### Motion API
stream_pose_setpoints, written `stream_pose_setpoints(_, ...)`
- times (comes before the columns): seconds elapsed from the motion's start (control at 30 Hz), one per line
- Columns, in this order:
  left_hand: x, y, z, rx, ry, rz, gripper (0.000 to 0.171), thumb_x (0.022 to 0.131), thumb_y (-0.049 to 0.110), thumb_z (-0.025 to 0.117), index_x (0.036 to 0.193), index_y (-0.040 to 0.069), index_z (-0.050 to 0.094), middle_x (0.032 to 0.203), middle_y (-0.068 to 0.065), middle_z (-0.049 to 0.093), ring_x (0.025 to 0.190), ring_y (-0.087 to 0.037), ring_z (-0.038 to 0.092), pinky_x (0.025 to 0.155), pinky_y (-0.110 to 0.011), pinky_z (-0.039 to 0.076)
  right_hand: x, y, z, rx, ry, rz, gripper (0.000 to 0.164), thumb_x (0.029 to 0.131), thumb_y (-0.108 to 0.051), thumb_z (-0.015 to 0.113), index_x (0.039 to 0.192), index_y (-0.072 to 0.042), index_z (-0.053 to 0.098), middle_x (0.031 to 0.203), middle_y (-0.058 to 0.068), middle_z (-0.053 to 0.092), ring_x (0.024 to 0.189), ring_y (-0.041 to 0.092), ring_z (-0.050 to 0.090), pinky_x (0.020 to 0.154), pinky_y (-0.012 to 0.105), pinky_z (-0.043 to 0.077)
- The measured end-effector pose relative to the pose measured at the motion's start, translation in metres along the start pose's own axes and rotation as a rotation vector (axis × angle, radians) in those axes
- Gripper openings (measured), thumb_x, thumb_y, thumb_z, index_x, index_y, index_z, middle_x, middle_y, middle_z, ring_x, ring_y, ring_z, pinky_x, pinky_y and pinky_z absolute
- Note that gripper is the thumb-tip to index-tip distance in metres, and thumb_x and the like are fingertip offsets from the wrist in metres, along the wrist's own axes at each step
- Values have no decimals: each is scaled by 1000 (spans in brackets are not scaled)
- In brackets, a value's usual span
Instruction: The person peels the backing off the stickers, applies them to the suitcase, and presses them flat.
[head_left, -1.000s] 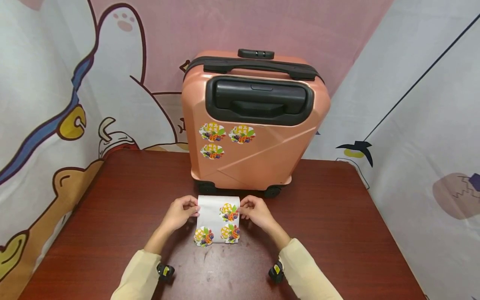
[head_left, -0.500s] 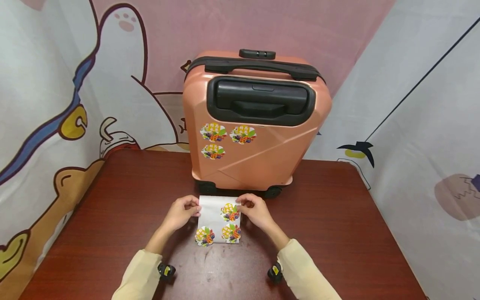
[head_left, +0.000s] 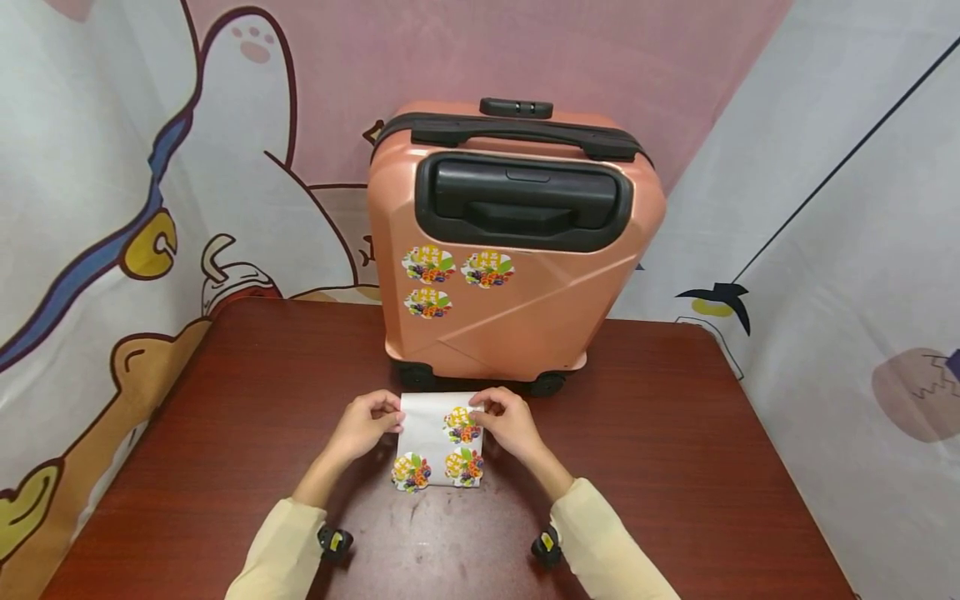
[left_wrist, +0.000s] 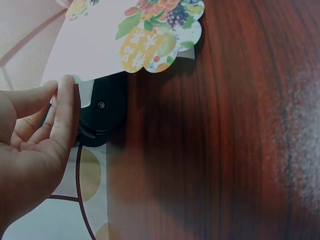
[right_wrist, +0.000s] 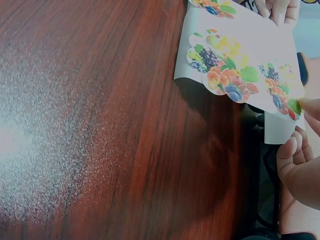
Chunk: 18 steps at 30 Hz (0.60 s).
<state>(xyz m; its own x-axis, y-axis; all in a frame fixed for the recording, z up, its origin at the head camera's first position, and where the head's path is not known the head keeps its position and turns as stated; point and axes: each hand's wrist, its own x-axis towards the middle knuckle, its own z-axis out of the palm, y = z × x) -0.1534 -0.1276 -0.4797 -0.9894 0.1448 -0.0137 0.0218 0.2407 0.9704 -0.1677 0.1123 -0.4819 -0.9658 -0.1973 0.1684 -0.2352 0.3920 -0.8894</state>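
Note:
A white sticker sheet is held up above the table, bearing 3 round fruit stickers; one is a lower left sticker, another a lower right sticker. My left hand pinches the sheet's left edge between thumb and fingers. At the opposite edge, my right hand pinches the sheet, its thumb on the rim of the upper right sticker. In the right wrist view a strip of white backing hangs beside the curled fingers. Whether that sticker's edge is lifted, I cannot tell.
An orange suitcase stands upright behind the hands on the brown table. Three similar fruit stickers, one of them a top left sticker, are on its front. A printed curtain hangs behind.
The right hand has shifted slightly left, its thumb and fingers going from the sheet's right edge onto the upper right sticker. The left hand keeps its hold on the sheet.

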Motion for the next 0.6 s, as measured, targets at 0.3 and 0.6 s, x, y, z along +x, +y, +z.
stream_pose_setpoints(0.3,-1,2,0,-13,-7,8,7,83,-7,60,85,-11,55,78,-16,61,69,-26,63,66,-40,53,-1,0,1,-43,15,-2,12,72,0,74,79,-7,67,73,0,52,57,9,46,50,22,39)
stream_pose_setpoints(0.6,0,1,0,-19,-11,8,7,83,-8,59,87,-12,56,78,-17,61,69,-26,63,66,-38,53,-1,-2,2,-55,29,-8,13,71,1,74,76,-7,65,70,2,49,57,9,44,50,21,37)
